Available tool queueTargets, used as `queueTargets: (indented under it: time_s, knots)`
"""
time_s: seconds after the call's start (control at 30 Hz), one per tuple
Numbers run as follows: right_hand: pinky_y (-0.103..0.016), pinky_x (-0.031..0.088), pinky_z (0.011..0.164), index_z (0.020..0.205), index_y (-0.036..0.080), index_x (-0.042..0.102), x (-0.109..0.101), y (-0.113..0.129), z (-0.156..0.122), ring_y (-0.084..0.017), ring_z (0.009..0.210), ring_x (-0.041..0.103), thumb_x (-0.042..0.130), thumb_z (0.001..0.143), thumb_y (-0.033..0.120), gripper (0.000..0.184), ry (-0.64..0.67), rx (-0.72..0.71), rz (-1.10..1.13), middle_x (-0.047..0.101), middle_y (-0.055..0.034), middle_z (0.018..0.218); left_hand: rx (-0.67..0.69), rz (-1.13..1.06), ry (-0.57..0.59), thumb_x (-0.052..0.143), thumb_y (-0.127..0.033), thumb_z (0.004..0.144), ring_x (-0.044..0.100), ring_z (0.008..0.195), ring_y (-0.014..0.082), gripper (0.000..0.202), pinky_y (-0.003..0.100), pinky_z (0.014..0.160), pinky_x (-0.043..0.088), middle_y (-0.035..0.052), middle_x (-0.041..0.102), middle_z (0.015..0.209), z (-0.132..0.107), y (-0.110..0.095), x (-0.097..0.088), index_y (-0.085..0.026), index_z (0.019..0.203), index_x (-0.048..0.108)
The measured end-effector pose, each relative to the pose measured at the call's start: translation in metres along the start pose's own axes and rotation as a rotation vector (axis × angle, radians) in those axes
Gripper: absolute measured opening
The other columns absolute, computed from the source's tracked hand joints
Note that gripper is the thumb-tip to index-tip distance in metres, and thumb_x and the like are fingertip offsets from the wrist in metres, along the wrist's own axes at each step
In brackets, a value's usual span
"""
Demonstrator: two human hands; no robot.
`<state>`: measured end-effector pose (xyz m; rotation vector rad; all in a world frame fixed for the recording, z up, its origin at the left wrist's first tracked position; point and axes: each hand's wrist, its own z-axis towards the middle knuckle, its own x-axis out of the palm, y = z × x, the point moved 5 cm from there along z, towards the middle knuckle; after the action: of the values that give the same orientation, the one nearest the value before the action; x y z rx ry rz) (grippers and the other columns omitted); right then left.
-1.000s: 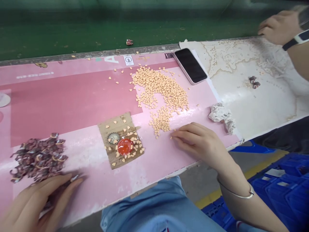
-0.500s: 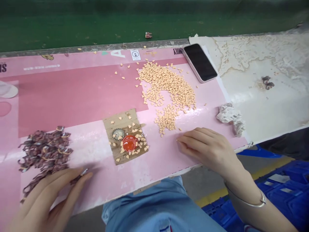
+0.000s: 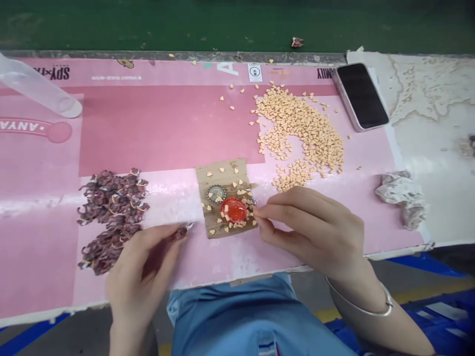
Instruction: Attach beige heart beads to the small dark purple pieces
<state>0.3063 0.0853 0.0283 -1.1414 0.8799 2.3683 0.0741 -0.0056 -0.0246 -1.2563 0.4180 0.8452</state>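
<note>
My left hand pinches a small dark-red curled piece at its fingertips, just left of a brown cardboard square. On that cardboard lie a glossy red dome, a ridged metal bottle cap and scattered beige heart-shaped bits. My right hand rests at the cardboard's right edge, thumb and forefinger pressed together; anything between them is hidden. Above it spreads a pile of beige hearts. A heap of dark-red curled pieces lies left of my left hand.
A pink printed board carries everything. A black phone lies at its far right, with crumpled whitish wrap nearer me. A clear plastic tube lies far left. Blue crates sit below the board's right edge.
My left hand has moved right, away from the heap, with a dark-red piece in its fingertips. My right hand has drawn together and moved left to the cardboard. The view has swung, shifting everything right.
</note>
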Motion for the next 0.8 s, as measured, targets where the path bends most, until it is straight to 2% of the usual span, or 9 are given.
queueTargets:
  time_s: [0.1,0.4,0.6,0.8]
  knots:
    - [-0.029,0.059,0.062,0.093,0.028,0.064,0.002,-0.001,0.004,-0.014,0.067,0.069,0.065,0.097,0.007,0.021,0.031,0.013,0.002,0.075,0.0013,0.079,0.075,-0.053,-0.007,0.073,-0.007,0.091,0.073,0.092,0.0144,0.025,0.025,0.086,0.060,-0.0012,0.078,0.101,0.003,-0.007,-0.001,-0.026,0.108,0.073]
    - [-0.029,0.061,0.069,0.092,0.026,0.066,0.005,0.000,0.005,-0.015,0.074,0.073,0.067,0.095,0.006,0.020,0.074,0.030,-0.014,0.076,0.0004,0.084,0.180,-0.027,0.012,0.071,0.000,0.092,0.071,0.092,0.0163,0.035,0.032,0.082,0.056,0.0000,0.074,0.103,0.009,-0.016,-0.003,-0.027,0.115,0.075]
    - [-0.026,0.059,0.069,0.093,0.022,0.065,0.006,0.002,0.005,-0.013,0.073,0.071,0.069,0.094,0.004,0.019,0.061,0.001,-0.042,0.075,-0.0003,0.084,0.253,-0.073,0.006,0.069,0.008,0.088,0.070,0.093,0.0168,0.037,0.033,0.080,0.054,0.0022,0.073,0.102,0.006,-0.017,-0.004,-0.021,0.111,0.077]
    - [-0.028,0.059,0.067,0.091,0.023,0.065,0.004,0.007,0.008,-0.014,0.069,0.068,0.068,0.096,0.005,0.019,0.101,-0.047,-0.087,0.073,0.0005,0.080,0.290,-0.093,0.038,0.067,0.006,0.090,0.072,0.103,0.0202,0.033,0.035,0.089,0.058,0.0058,0.075,0.113,0.007,-0.019,-0.004,-0.018,0.110,0.076]
